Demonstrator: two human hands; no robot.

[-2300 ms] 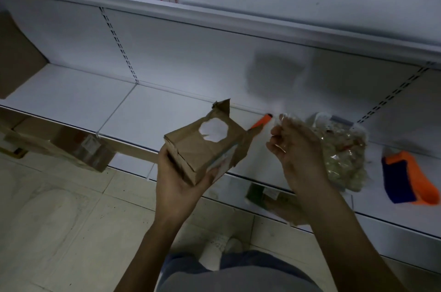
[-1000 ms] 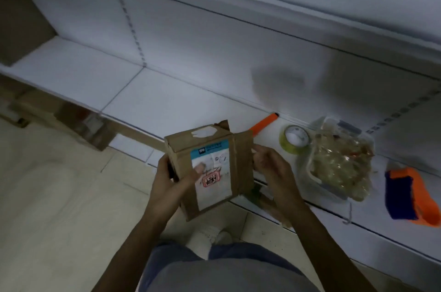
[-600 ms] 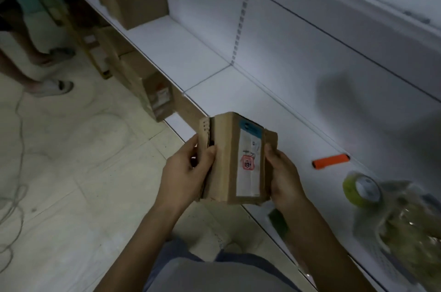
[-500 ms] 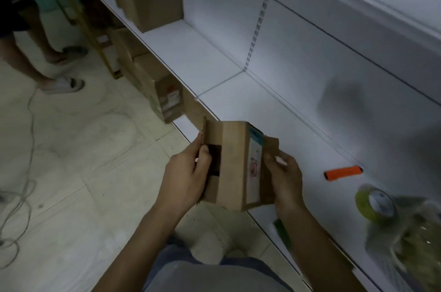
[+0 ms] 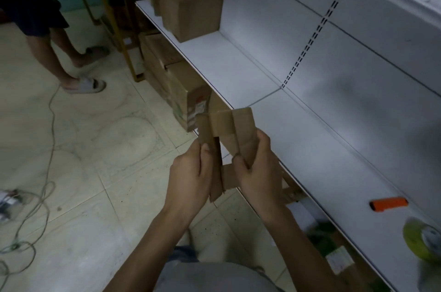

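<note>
A small brown cardboard box point(image 5: 226, 129), flattened and folded, is held upright in front of me above the shelf's front edge. My left hand point(image 5: 191, 177) grips its left flap, thumb pressed on the cardboard. My right hand point(image 5: 255, 167) grips the right side, fingers curled round the edge. The printed label is turned out of sight.
A white shelf point(image 5: 298, 129) runs along the right, bearing an open cardboard carton point(image 5: 191, 2), an orange cutter point(image 5: 387, 204) and a yellow-green tape roll point(image 5: 422, 240). Cartons point(image 5: 176, 84) sit under the shelf. A person's legs point(image 5: 59, 48) stand far left, and cables point(image 5: 35, 208) lie on the tiled floor.
The view has swung left along the shelf. The box has been turned and pressed flatter between both hands, and its label no longer faces me.
</note>
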